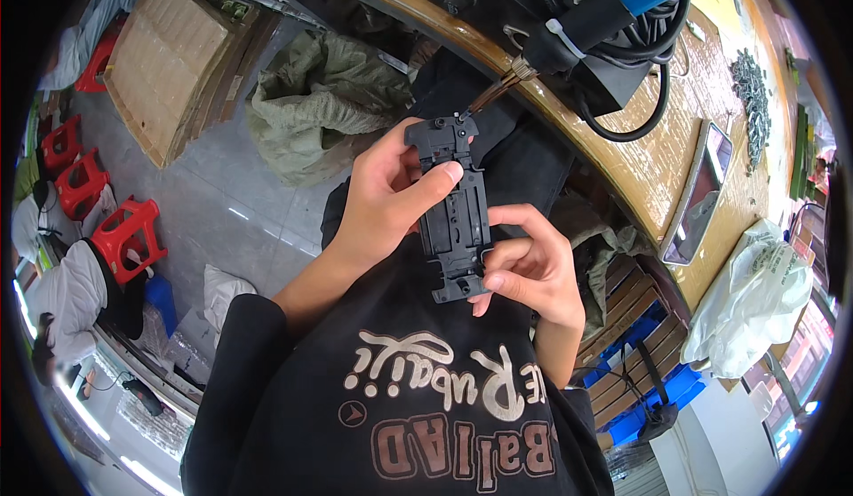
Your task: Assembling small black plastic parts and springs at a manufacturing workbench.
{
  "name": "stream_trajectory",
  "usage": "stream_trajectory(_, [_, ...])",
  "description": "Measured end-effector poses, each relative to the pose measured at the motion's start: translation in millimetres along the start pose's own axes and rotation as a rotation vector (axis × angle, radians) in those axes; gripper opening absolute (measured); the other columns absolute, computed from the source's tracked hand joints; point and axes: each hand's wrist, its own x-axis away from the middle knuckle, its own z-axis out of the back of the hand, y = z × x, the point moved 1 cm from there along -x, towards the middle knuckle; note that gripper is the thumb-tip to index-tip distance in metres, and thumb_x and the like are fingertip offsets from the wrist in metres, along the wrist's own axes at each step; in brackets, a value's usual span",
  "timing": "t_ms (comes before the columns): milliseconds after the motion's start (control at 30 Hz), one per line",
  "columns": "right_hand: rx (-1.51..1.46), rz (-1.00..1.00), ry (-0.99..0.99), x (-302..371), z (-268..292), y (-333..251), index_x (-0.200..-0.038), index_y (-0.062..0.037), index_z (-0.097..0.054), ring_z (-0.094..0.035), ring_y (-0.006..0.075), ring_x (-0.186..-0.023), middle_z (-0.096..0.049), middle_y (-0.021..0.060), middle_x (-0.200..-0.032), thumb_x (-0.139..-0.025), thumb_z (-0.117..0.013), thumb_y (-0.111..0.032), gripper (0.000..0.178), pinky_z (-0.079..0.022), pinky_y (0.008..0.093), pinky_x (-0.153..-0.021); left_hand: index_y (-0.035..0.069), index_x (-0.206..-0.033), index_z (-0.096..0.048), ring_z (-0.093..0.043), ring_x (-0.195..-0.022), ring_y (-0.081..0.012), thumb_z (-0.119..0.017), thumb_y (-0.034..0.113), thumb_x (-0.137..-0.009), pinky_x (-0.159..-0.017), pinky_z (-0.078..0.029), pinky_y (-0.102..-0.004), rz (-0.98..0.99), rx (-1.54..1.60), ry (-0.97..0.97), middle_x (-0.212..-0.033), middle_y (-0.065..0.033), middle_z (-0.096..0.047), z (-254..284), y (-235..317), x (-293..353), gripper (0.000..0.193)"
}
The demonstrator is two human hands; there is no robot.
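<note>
A long black plastic chassis-like part (458, 216) is held upright over my lap, its recessed, ribbed face toward me. My left hand (382, 196) grips it from the left, thumb pressed across the upper face and fingers behind. At the lower right edge, my right hand (538, 269) pinches the part between thumb and fingers. An electric screwdriver (577, 34) with a blue and black body slants in from the upper right. Its thin bit meets the part's top end beside a small screw; whether it sits in a screw head is too small to tell.
On the worn wooden workbench (657, 172) lie a pile of dark screws (753, 96), a smartphone (699, 194) and a crumpled white plastic bag (751, 305). Coiled black cable (653, 127) hangs near its edge. Flattened cardboard (169, 61), a green sack (324, 96) and red stools (129, 238) are left.
</note>
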Motion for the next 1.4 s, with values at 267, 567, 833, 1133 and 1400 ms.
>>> stream_trajectory(267, [-0.012, 0.027, 0.012, 1.8, -1.8, -3.1, -0.116, 0.0041, -0.035, -0.06, 0.0192, -0.056, -0.059, 0.0132, -0.067, -0.075, -0.057, 0.008, 0.046, -0.047, 0.0236, -0.051, 0.002, -0.098, -0.051, -0.046, -0.058, 0.0002, -0.058, 0.009, -0.078, -0.044, -0.033, -0.0138, -0.016, -0.048, -0.037, -0.074, 0.001, -0.054, 3.4, -0.5, -1.4, 0.022])
stream_trajectory(567, [-0.033, 0.035, -0.018, 0.5, -2.7, -5.4, -0.116, 0.0041, -0.035, -0.06, 0.0186, -0.057, -0.059, 0.0124, -0.067, -0.076, -0.057, 0.008, 0.046, -0.048, 0.024, -0.052, 0.0, -0.094, -0.05, -0.048, -0.063, -0.0014, -0.059, 0.008, -0.078, -0.056, -0.039, -0.016, -0.103, -0.185, -0.048, -0.072, 0.0005, -0.054, 5.7, 5.6, -3.0, 0.02])
stream_trajectory(833, [-0.066, 0.011, -0.024, -1.6, -1.4, -1.1, -0.116, 0.004, -0.035, -0.059, 0.0173, -0.058, -0.059, 0.0118, -0.068, -0.076, -0.057, 0.008, 0.046, -0.048, 0.0239, -0.054, 0.0, -0.09, -0.051, -0.046, -0.059, -0.0016, -0.059, 0.01, -0.077, -0.052, -0.037, -0.0168, -0.181, -0.297, -0.039, -0.066, 0.0003, -0.055, 8.6, 2.8, -5.0, 0.019])
stream_trajectory(1133, [0.018, 0.008, -0.018, -7.8, 7.7, 2.2, -0.116, 0.0042, -0.038, -0.059, 0.0159, -0.058, -0.059, 0.0115, -0.068, -0.076, -0.057, 0.006, 0.044, -0.047, 0.0235, -0.054, 0.001, -0.088, -0.051, -0.043, -0.055, -0.0001, -0.059, 0.011, -0.076, -0.047, -0.033, -0.0163, -0.202, -0.385, -0.011, -0.063, 0.0019, -0.054, 11.1, -1.3, -9.3, 0.018])
stream_trajectory(1400, [-0.004, 0.03, -0.01, -8.5, 4.3, -0.3, -0.116, 0.0045, -0.037, -0.059, 0.0163, -0.057, -0.059, 0.0117, -0.068, -0.076, -0.058, 0.007, 0.045, -0.047, 0.0236, -0.054, 0.001, -0.086, -0.051, -0.046, -0.057, -0.0012, -0.06, 0.011, -0.076, -0.051, -0.037, -0.0163, -0.194, -0.343, 0.008, -0.064, 0.0008, -0.055, 9.0, 2.5, -10.2, 0.017])
